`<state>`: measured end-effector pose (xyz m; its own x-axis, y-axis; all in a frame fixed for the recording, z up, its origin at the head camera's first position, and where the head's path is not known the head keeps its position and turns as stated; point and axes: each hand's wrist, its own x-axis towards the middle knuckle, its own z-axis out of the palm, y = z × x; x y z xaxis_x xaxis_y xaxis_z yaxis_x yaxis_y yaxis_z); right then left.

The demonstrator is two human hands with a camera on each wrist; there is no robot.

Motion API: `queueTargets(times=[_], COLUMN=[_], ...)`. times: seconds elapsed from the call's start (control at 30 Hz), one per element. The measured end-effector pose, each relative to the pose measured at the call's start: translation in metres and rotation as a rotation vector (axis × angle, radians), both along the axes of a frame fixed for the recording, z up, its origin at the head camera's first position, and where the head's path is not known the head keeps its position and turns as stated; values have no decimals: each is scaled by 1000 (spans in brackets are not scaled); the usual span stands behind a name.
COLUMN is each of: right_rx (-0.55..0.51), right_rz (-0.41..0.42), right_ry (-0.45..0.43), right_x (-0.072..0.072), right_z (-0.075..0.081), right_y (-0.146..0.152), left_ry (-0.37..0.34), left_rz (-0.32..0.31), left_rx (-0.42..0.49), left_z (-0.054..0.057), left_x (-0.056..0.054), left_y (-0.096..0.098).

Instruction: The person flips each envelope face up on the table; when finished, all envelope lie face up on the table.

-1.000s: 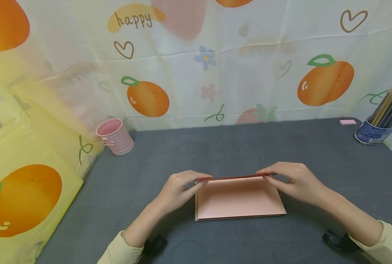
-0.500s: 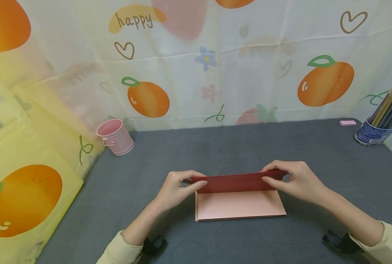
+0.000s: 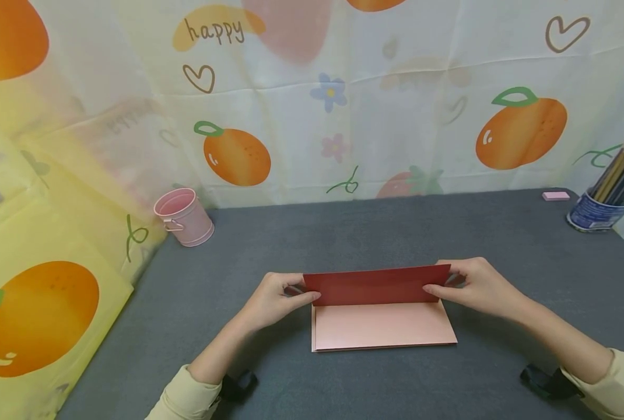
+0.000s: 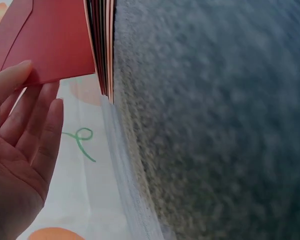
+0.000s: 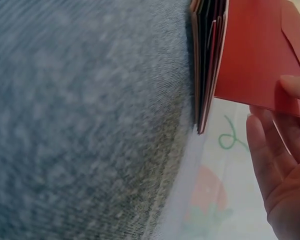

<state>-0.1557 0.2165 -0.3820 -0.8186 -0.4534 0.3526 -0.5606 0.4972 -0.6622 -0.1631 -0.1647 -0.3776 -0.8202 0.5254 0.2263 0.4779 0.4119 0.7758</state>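
Observation:
A red envelope (image 3: 377, 286) stands tilted up at the far part of a flat, pale pink stack of paper (image 3: 382, 326) on the dark table. Its left end is pinched by my left hand (image 3: 275, 300), thumb on the near face and fingers behind. My right hand (image 3: 472, 286) pinches the right end the same way. Both wrist views show a flap line on the envelope (image 4: 55, 45), and several layered edges of the stack (image 5: 207, 65) beside it. Whether the envelope is joined to the stack I cannot tell.
A small pink bucket (image 3: 183, 217) stands at the table's back left. At the back right are a blue tub of pencils (image 3: 606, 192) and a pink eraser-like block (image 3: 556, 196). A fruit-printed cloth (image 3: 291, 105) hangs behind the dark table (image 3: 270, 239).
The red envelope, seen almost edge-on a second ago, has turned so its near face shows. My hands have shifted slightly outward along its ends. The pink stack stays put.

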Motion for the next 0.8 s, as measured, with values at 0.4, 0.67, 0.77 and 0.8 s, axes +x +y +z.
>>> queueTargets(times=[0.4,0.67,0.77,0.8], right_rx=[107,123,120,113], right_rz=[59,34,-3,-9], right_ry=[-117,-157,-214,-235], right_x=[-7,-20,-29,-32], right_z=[-7,2,7,9], right_y=[4,-6,-16,-20], left_ry=[-19,-37,-105,-133], left_rz=[-37,60,158,194], left_rx=[-129,-68,-1,24], left_z=[-11,-13,-13,-15], left_x=[-7,-12,-16,-18], left_y=[-8,-17,-23,-26])
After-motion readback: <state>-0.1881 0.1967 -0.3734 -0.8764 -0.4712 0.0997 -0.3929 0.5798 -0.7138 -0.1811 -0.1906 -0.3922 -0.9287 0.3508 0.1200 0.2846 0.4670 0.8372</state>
